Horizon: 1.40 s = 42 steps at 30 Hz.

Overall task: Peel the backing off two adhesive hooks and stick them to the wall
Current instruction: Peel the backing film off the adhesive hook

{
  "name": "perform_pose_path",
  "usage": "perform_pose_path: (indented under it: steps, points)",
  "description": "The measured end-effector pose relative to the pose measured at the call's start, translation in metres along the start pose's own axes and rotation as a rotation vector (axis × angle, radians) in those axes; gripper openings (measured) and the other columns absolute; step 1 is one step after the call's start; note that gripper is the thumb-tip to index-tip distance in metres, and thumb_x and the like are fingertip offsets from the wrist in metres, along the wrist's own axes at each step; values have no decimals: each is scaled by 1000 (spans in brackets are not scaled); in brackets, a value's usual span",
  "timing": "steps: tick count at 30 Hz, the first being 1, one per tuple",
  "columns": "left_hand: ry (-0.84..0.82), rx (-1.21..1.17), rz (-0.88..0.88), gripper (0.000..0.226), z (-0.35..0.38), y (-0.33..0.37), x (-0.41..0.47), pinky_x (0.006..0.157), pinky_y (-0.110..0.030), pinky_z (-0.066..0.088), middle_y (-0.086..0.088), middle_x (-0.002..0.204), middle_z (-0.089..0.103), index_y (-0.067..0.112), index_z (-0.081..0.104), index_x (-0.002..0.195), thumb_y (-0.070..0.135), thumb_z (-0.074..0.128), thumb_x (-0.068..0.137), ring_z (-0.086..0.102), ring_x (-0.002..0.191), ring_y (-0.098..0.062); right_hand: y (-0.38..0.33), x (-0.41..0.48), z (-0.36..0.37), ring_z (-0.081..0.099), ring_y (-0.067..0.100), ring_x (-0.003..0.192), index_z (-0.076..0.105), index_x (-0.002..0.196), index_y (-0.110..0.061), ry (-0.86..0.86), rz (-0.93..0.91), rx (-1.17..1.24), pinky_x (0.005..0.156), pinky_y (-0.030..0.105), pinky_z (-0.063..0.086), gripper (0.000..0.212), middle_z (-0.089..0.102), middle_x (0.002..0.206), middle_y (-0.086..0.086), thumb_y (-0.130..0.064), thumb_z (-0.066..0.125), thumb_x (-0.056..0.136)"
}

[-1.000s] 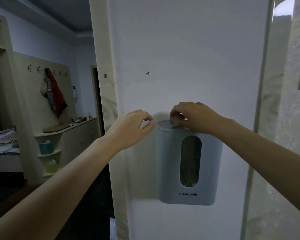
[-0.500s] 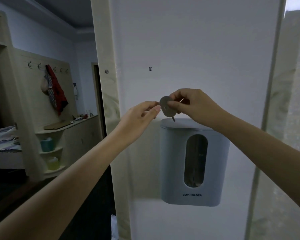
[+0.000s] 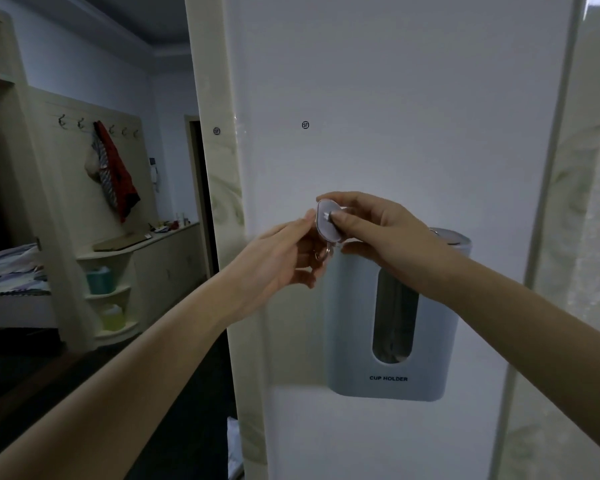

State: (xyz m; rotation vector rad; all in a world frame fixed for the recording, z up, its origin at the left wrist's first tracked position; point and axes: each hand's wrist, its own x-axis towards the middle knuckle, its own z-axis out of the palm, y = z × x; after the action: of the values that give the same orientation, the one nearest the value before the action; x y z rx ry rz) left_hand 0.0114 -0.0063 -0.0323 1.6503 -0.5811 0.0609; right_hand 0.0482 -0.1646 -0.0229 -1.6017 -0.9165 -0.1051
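A small oval adhesive hook (image 3: 326, 224) with a pale backing and a metal hook loop hanging below is held in front of the white wall panel (image 3: 395, 116). My right hand (image 3: 378, 233) pinches it from the right, thumb on its face. My left hand (image 3: 284, 258) touches its left edge with the fingertips. A second round piece (image 3: 447, 235) lies on top of the grey cup holder (image 3: 392, 323), partly hidden by my right wrist.
The cup holder is fixed to the wall below my hands. A small round sticker (image 3: 305, 125) marks the panel higher up. To the left, a doorway opens onto a room with coat hooks (image 3: 97, 124), hanging clothes and corner shelves (image 3: 108, 292).
My right hand lifted the hook off the top of the cup holder and raised it. My left hand came in from the left and now touches the hook's edge.
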Motion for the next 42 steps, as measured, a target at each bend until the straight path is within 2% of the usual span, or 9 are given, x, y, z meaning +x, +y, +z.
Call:
perform_pose_path:
  steps: [4,9,14,20,23,29,31,34,42]
  points:
    - [-63,-13,-39,30,3,-6,-8,54,-24,41,2,59,49,12,50,85,27,27,96,44,52,-13,3,-6,6,62,24,98,58,108,-21,6,6,50,88,29,51,20,65,98,2,-14,48,92]
    - [-81,-133,-88,26,11,-10,-15,49,-20,41,3,57,41,15,45,78,27,30,96,37,47,-10,8,-12,11,58,4,77,51,120,-4,33,-45,62,68,7,49,29,57,88,4,-3,44,92]
    - [2,-145,-81,22,14,-14,-19,47,-20,39,1,57,31,10,43,83,26,34,95,31,47,-10,10,-19,12,59,-13,74,53,120,-12,24,-79,-148,63,0,40,29,61,95,-7,-13,47,92]
    - [86,-103,-58,20,18,-12,-23,45,-18,39,5,53,30,9,51,94,21,36,95,31,44,-8,9,-21,11,59,-10,96,51,124,-22,-24,-63,-327,79,6,42,38,61,108,-15,-34,48,88]
    - [174,58,-34,25,21,-11,-23,42,-18,35,6,47,31,10,50,75,17,37,95,30,41,-8,7,-25,13,58,3,95,53,122,-24,-33,-87,-433,83,15,43,51,63,109,-6,-49,45,79]
    - [337,603,155,37,19,-20,-24,44,-28,25,-4,50,38,-4,46,63,19,43,92,31,45,-13,5,-28,16,55,0,93,54,122,-21,-83,-106,-546,81,11,39,34,65,109,-4,-32,48,91]
    - [349,750,241,33,17,-22,-26,42,-21,25,4,48,39,11,51,59,18,46,91,31,43,-8,4,-29,18,57,1,94,54,122,-19,-93,-94,-526,83,15,41,33,65,107,-4,-30,47,92]
    - [360,828,299,45,16,-20,-27,40,-13,29,13,45,47,39,46,51,14,47,89,37,41,-6,2,-29,20,59,3,92,54,123,-18,-111,-78,-482,87,22,45,33,65,97,-11,-27,45,93]
    - [324,861,297,43,16,-17,-32,44,-21,30,7,49,41,40,42,57,13,45,90,38,46,-8,4,-35,20,42,-9,116,41,134,-20,-124,-71,-467,96,2,29,41,47,128,-18,-28,43,93]
